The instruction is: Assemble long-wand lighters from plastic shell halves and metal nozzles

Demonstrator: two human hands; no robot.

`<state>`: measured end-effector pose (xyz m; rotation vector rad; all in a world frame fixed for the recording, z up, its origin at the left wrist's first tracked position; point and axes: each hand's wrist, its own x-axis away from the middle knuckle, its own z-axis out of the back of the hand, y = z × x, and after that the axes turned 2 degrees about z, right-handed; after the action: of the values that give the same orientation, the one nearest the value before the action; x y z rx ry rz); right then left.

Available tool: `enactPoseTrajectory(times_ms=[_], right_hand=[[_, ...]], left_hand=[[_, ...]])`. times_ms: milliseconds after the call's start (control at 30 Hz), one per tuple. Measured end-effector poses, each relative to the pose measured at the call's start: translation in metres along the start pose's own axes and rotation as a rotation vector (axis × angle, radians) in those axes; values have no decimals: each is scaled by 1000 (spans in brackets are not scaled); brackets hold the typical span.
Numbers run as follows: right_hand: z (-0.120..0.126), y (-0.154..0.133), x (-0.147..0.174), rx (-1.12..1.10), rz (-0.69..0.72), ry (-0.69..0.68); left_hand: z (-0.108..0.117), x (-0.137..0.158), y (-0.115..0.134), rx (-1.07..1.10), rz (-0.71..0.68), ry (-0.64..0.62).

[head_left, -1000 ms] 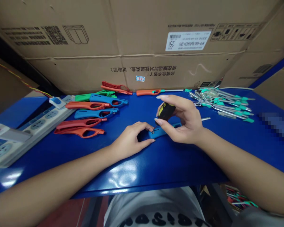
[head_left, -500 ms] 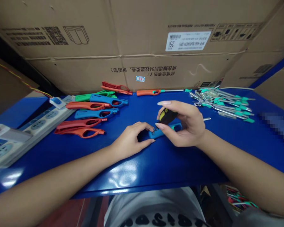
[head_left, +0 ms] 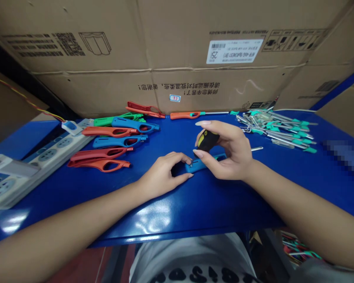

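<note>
A blue long-necked lighter [head_left: 198, 165] lies on the blue table in front of me, its metal tube poking out to the right beyond my right hand. My left hand [head_left: 168, 169] pinches the lighter's near left end between thumb and fingers. In my right hand [head_left: 231, 151], a stubby screwdriver [head_left: 208, 140] with a black and yellow handle is gripped between thumb and fingers, over the lighter. The screwdriver's tip is too small to make out, and my right hand hides part of the lighter.
Orange, red, blue and green lighter shells [head_left: 118, 141] lie to the left, beside a power strip [head_left: 51, 155]. An orange lighter [head_left: 185, 115] lies at the back. Several metal tubes with green triggers [head_left: 280, 129] are heaped at the right. A cardboard sheet [head_left: 177, 51] stands behind the table.
My right hand has moved slightly up and to the left with the screwdriver, uncovering a little more of the lighter's left end. My left hand and the lighter stay in place.
</note>
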<state>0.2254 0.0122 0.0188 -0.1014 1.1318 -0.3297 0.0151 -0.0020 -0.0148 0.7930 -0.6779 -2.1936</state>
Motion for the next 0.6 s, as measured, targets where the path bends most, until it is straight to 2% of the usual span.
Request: enactPoseTrajectory(times_ms=[133, 267, 367, 533, 600], right_hand=[[1, 2, 2, 48, -58, -28], [2, 0, 1, 21, -59, -26], [6, -3, -3, 21, -83, -75], [11, -8, -12, -49, -225, -217], [11, -7, -13, -81, -273, -229]], left_hand=[[0, 0, 0, 9, 1, -2], [1, 0, 0, 8, -5, -2], [1, 0, 0, 6, -9, 0], [0, 0, -1, 7, 7, -9], [0, 0, -1, 15, 11, -10]])
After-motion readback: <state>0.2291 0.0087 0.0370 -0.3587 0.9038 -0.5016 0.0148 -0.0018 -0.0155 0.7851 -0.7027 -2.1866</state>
